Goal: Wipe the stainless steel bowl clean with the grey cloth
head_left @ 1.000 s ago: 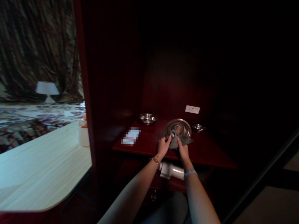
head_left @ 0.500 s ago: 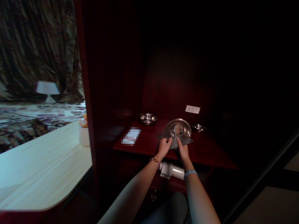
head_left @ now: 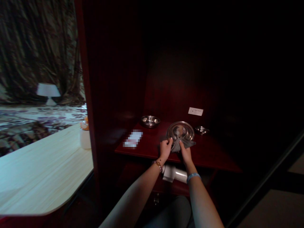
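A shiny round metal dish [head_left: 188,129] is tilted up towards me above the dark red shelf. My left hand [head_left: 165,148] is closed on its lower left edge, thumb on top. At the lower right edge my right hand [head_left: 186,152] grips a grey cloth [head_left: 176,146] with the thumb pressed on it. The cloth drapes over the dish's near rim, and one corner sticks out to the right. Fingers under the dish are hidden.
On the red shelf [head_left: 209,155] stand a metal bowl [head_left: 150,121] at back left and a smaller one [head_left: 202,130] at right. A blurred-out pale item [head_left: 133,139] lies left. A white roll [head_left: 180,174] sits below. A wooden table [head_left: 47,167] is beyond the left panel.
The dish has shifted slightly left, with my left hand moving a little left along with it. The cloth's folds over the rim have changed a bit.
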A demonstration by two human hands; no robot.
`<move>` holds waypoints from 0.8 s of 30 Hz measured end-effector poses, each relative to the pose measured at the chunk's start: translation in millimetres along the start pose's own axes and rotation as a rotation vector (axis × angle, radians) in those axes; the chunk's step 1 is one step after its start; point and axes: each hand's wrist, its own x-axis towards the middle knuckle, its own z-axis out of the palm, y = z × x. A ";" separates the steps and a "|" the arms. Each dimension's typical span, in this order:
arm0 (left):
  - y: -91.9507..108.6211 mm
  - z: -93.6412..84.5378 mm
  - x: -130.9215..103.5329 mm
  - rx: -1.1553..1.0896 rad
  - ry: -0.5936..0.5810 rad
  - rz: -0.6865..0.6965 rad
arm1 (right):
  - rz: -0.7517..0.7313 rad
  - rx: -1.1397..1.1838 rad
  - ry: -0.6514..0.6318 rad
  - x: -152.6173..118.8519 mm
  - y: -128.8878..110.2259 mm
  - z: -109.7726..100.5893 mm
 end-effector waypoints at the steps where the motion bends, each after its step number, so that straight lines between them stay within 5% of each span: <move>1: 0.3 -0.2 -0.1 0.000 0.006 -0.001 | 0.000 -0.001 -0.001 -0.5 -0.6 0.0; 24: 1.4 0.5 -1.3 -0.011 -0.142 -0.023 | -0.007 -0.041 0.006 0.1 1.9 -4.4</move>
